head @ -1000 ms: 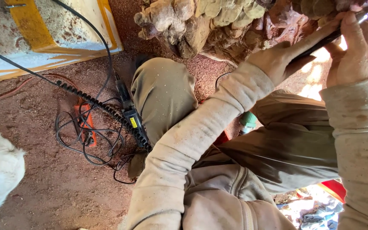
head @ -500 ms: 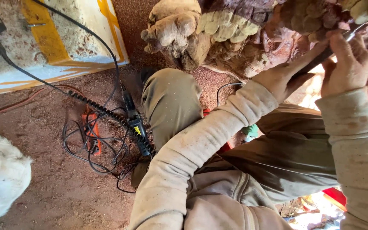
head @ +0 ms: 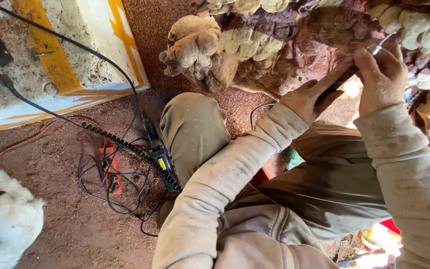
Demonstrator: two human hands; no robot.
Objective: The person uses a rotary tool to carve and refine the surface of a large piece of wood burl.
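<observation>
Carving tool [head: 347,77], a thin dark rod, is pressing against the underside of the knobbly wood carving [head: 284,40]. The left hand [head: 309,97] is wrapping its fingers around the handle; the right hand [head: 381,79] is pinching it nearer the tip. Below the carving, cables [head: 120,174] are lying tangled on sawdust.

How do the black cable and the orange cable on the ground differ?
The black cable has a ribbed coiled stretch and thin tangled loops, and it crosses the white and yellow block; the orange cable is smooth and lies in one gentle curve on the dirt. The black one looks thicker. Both lie on the reddish sawdust floor.
</observation>
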